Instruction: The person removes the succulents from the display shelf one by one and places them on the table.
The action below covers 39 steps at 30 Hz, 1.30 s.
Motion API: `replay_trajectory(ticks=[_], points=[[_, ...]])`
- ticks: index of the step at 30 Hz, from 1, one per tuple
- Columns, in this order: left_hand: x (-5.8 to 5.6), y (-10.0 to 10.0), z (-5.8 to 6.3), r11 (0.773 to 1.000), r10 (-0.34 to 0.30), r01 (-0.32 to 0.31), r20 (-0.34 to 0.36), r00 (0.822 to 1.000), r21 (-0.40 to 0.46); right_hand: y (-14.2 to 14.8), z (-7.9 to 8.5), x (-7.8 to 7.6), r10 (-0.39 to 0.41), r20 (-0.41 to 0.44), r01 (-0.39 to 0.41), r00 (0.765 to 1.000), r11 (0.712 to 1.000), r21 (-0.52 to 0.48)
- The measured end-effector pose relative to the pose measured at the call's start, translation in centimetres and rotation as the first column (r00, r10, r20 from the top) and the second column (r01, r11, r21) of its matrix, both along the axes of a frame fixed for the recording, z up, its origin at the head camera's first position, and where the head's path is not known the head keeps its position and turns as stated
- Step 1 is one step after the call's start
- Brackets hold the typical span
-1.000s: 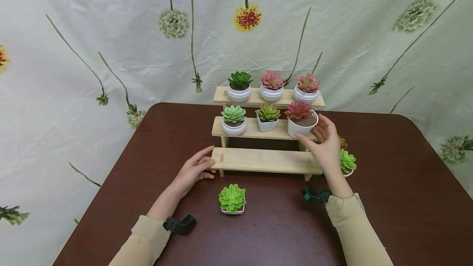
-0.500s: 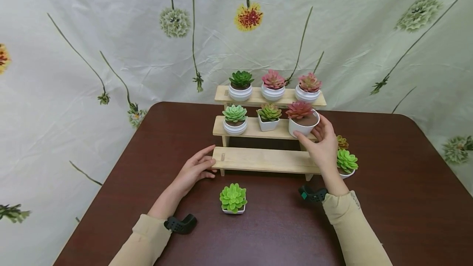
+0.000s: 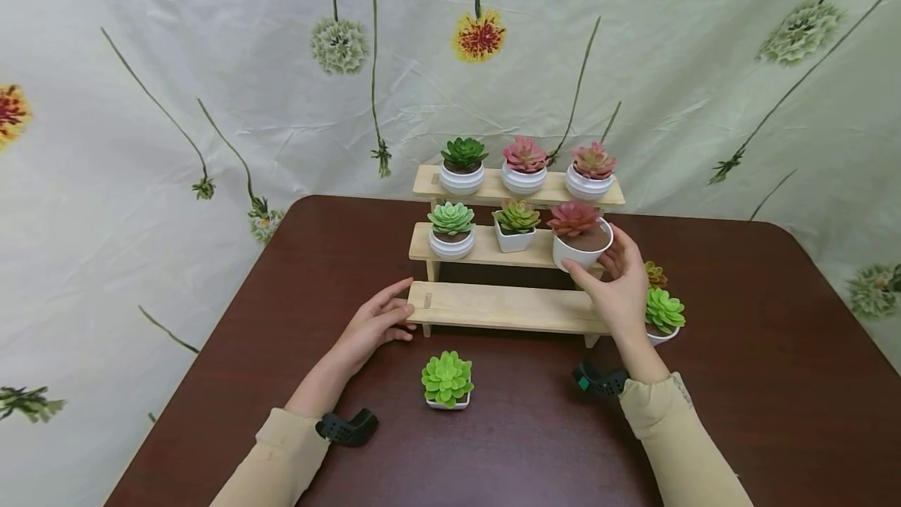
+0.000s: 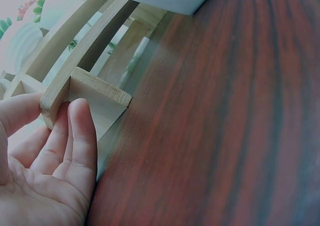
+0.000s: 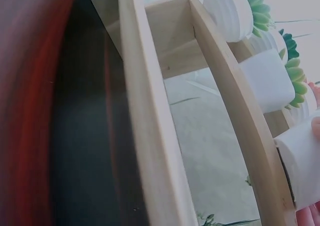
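My right hand [image 3: 619, 280] grips a white round pot with a dark-red succulent [image 3: 573, 219] at the right end of the middle step of a three-step wooden plant stand [image 3: 507, 307]. The pot tilts slightly, and in the right wrist view the white pot [image 5: 302, 161] is at the step's edge. My left hand [image 3: 373, 327] pinches the left end of the lowest step. The left wrist view shows the thumb on one face of the board [image 4: 55, 95] and the fingers under it. A mint-green succulent [image 3: 452, 221] and a green-and-red succulent [image 3: 517, 217] share the middle step.
On the top step stand a dark-green succulent [image 3: 463, 155] and two pink ones. A bright-green succulent [image 3: 447, 378] in a square pot sits on the dark table [image 3: 521, 444] in front. Another green succulent [image 3: 664, 310] and a brownish one [image 3: 655, 275] stand beside the right hand.
The pot in my right hand has dropped slightly relative to the middle step. My left hand keeps its hold on the lowest step. The head view has shifted a little.
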<state>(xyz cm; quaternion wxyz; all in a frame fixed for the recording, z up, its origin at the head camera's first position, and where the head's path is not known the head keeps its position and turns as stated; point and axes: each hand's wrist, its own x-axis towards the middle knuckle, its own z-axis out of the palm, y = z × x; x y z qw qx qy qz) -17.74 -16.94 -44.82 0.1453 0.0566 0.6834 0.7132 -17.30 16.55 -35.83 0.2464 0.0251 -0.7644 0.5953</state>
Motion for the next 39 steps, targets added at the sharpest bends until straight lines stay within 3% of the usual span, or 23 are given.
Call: replay_trajectory(ticks=[9,17,30,39], points=[[0.0,0.1,0.0,1.000,0.004,-0.004,0.006,1.000,0.003,1.4,-2.7,0.0,0.018,0.018,-0.018,1.000,1.000,-0.009],[0.0,0.0,-0.1,1.000,0.002,-0.002,0.008,1.000,0.003,1.3,-2.9,1.9,0.107,-0.033,-0.109,0.994,0.992,-0.066],[-0.1,0.0,-0.2,1.000,0.002,-0.002,0.006,1.000,-0.003,1.3,-4.4,4.8,0.237,-0.047,-0.234,0.970,0.970,0.063],[-0.2,-0.1,-0.3,1.000,-0.002,0.002,0.006,1.000,-0.007,1.2,-5.8,5.9,0.303,-0.074,-0.293,0.950,0.949,0.121]])
